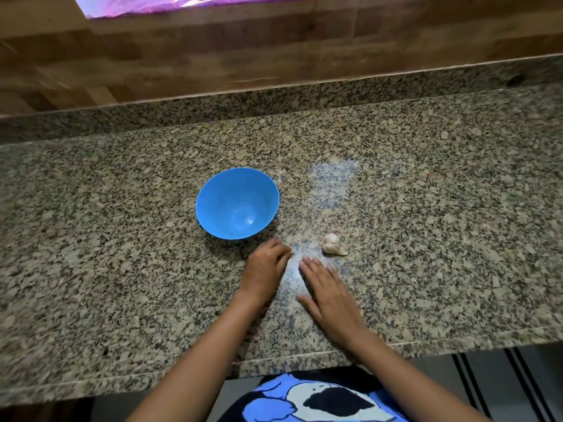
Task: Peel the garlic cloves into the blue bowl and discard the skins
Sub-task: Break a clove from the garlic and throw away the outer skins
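Observation:
An empty blue bowl (237, 203) stands on the speckled granite counter (122, 239). To its right and a bit nearer lies a small white garlic piece (333, 244), skin on, untouched. My left hand (265, 268) rests on the counter just below the bowl, fingers loosely bent and holding nothing. My right hand (327, 295) lies flat with fingers straight, palm down, just below and left of the garlic, apart from it.
A raised granite ledge (274, 95) and a wood-pattern wall (213, 50) run behind the counter. The counter's front edge (274, 360) is near my body. A pale glare patch lies between the bowl and the garlic.

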`<state>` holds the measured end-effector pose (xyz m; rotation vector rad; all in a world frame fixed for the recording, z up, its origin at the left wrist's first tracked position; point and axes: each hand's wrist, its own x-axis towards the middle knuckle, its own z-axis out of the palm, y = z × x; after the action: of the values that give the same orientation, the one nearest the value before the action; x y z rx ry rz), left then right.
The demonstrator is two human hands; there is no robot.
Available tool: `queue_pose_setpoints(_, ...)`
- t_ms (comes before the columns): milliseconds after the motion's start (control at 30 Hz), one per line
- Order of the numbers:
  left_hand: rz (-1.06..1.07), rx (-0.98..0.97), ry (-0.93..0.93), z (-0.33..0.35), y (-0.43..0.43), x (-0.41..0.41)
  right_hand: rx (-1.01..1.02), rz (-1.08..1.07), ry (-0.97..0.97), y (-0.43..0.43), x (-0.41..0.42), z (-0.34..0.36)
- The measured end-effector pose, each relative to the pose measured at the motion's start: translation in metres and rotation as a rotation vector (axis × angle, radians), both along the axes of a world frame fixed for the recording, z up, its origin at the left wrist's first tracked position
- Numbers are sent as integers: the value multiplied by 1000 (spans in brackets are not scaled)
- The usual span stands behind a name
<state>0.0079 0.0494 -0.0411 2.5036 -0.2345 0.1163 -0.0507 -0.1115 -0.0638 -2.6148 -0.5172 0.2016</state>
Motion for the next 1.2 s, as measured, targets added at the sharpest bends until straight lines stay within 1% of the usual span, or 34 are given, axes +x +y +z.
queue_pose_setpoints(133,12,-6,50,2,4,-3,-139,-79,-1,-2,11,-4)
queue_pose_setpoints(200,63,-50,94,5,5,-6,-191,-101,-7,0,11,-2)
queue_pose_setpoints(333,271,-317,332,10,4,-9,-189,-85,-6,-1,12,-1)
queue_pose_setpoints(400,289,-389,436,10,4,-8,-180,-89,-23,-1,11,-2)
queue_pose_setpoints(467,280,-385,451,13,3,-7,-175,-89,0,-1,10,-3)
queue_pose_setpoints(633,178,-86,332,21,-5,1,-142,-75,5,-2,10,0)
queue_pose_setpoints(700,164,-67,354,22,-9,4,-136,-79,15,-1,10,3)
queue_pose_setpoints(733,175,-103,382,22,-9,6,-130,-84,29,0,10,4)
queue_pose_setpoints(833,249,-379,562,23,-4,12,-70,-84,92,0,19,9)
queue_pose_setpoints(900,288,-483,656,25,0,14,-33,-55,105,-2,31,9)
queue_pose_setpoints(1000,303,-523,771,33,1,16,-28,-39,75,-5,42,6)
queue_pose_setpoints(1100,306,-487,851,37,0,23,-42,-28,30,-5,39,4)
queue_pose_setpoints(1200,322,-447,894,37,-1,30,-37,-39,38,-4,38,1)
